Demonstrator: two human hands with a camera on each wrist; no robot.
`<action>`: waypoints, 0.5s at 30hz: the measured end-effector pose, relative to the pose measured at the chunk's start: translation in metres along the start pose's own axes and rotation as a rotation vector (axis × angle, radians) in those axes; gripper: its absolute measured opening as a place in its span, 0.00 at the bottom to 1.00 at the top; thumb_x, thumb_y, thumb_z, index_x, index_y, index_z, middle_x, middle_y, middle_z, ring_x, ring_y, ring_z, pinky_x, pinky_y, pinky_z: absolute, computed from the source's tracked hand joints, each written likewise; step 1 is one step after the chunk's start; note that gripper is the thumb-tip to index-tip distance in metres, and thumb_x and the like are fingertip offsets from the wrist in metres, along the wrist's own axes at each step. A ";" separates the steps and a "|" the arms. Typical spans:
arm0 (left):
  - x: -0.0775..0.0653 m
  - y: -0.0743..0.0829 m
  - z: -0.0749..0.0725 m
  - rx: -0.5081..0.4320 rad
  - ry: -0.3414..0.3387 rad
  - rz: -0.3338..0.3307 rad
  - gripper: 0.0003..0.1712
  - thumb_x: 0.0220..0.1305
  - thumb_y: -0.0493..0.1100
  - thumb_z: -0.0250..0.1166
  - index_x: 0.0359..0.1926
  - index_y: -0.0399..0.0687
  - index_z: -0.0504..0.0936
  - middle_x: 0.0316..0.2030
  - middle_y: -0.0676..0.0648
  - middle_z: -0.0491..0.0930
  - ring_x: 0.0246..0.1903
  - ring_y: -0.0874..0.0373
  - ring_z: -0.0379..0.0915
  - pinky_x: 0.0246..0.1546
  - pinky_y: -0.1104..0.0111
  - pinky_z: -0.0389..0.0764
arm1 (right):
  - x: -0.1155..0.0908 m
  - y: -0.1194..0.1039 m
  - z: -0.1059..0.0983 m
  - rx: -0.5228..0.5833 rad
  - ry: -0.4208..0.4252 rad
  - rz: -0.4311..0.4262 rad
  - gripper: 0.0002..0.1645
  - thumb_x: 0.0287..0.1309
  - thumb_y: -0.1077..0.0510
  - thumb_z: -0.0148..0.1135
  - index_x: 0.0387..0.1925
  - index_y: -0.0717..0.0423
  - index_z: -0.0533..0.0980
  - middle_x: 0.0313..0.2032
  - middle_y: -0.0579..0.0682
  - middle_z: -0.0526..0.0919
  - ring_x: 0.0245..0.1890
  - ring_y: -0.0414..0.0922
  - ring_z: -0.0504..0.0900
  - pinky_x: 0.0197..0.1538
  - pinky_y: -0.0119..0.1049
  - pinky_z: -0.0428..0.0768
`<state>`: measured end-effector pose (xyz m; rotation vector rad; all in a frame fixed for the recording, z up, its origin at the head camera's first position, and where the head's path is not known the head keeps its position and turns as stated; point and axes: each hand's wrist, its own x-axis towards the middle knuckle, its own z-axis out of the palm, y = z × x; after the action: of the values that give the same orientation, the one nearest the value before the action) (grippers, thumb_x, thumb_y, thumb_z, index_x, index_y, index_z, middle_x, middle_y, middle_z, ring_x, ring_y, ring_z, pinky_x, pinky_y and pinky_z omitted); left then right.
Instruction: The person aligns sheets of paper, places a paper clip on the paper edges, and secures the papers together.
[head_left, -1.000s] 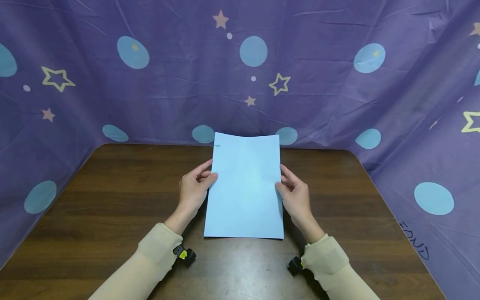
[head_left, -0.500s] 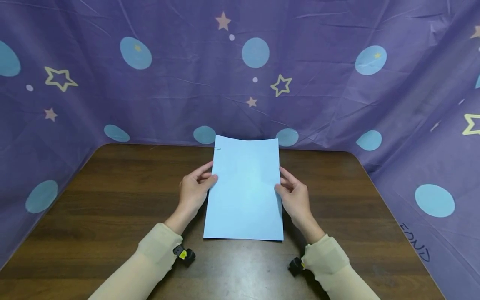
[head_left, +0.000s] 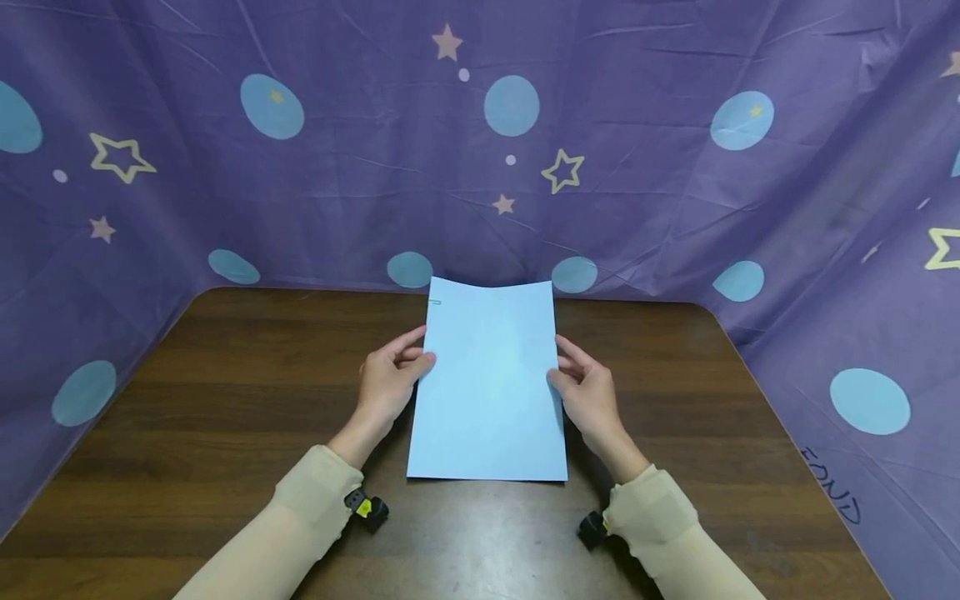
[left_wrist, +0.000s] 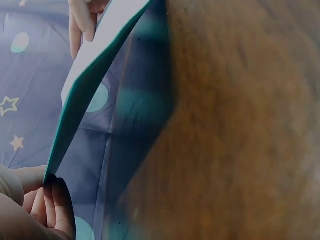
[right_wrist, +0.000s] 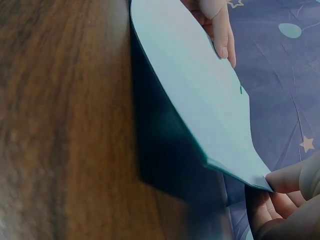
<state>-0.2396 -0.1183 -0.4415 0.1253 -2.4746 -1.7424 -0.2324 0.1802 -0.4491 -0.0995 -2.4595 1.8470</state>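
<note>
Both hands hold a light blue stack of paper (head_left: 491,392) by its two long sides, tilted up with its far edge bowed. My left hand (head_left: 386,379) pinches the left side, thumb on top and fingers behind. The right side is pinched the same way by my right hand (head_left: 592,392). A small green paper clip (head_left: 434,302) sits on the left edge near the top corner, and shows as a thin green mark in the right wrist view. In the left wrist view the stack's edge (left_wrist: 75,120) looks thin and bent. The fingers behind the paper are partly hidden.
The brown wooden table (head_left: 247,417) lies under the paper, whose near edge is close to the tabletop. A purple curtain (head_left: 622,192) with stars and blue dots hangs behind and at both sides. Dark wrist cameras (head_left: 367,508) are strapped near the cuffs.
The paper's far edge has come down slightly towards me and bows more at the middle. Both hands keep their pinch, the right one shifted slightly inward.
</note>
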 end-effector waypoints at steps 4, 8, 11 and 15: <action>0.000 -0.001 -0.001 0.013 -0.010 -0.008 0.27 0.72 0.47 0.72 0.70 0.63 0.81 0.46 0.49 0.89 0.44 0.57 0.80 0.48 0.64 0.79 | 0.001 0.000 0.000 0.002 -0.011 0.002 0.34 0.71 0.66 0.64 0.75 0.45 0.74 0.53 0.56 0.88 0.53 0.48 0.83 0.48 0.26 0.81; 0.001 -0.002 -0.002 0.026 -0.023 -0.009 0.27 0.72 0.46 0.72 0.71 0.62 0.81 0.46 0.49 0.89 0.43 0.57 0.79 0.47 0.64 0.79 | 0.002 0.000 0.000 0.002 -0.017 0.008 0.34 0.71 0.66 0.64 0.75 0.46 0.74 0.53 0.56 0.88 0.53 0.48 0.83 0.48 0.26 0.81; 0.002 -0.002 -0.002 0.035 -0.035 -0.007 0.27 0.73 0.46 0.71 0.71 0.61 0.81 0.46 0.49 0.89 0.42 0.57 0.78 0.45 0.65 0.78 | 0.002 0.001 -0.001 -0.005 -0.024 0.012 0.34 0.72 0.65 0.64 0.75 0.45 0.74 0.53 0.56 0.88 0.52 0.48 0.83 0.48 0.26 0.81; 0.004 -0.002 -0.002 0.051 -0.053 -0.008 0.27 0.73 0.46 0.71 0.71 0.60 0.81 0.45 0.50 0.89 0.40 0.57 0.77 0.44 0.65 0.77 | 0.004 0.003 -0.001 -0.022 -0.031 0.012 0.34 0.72 0.65 0.64 0.75 0.45 0.74 0.52 0.56 0.88 0.51 0.48 0.82 0.48 0.27 0.81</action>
<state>-0.2435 -0.1211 -0.4429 0.0947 -2.5609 -1.7077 -0.2364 0.1827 -0.4512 -0.0873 -2.5062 1.8402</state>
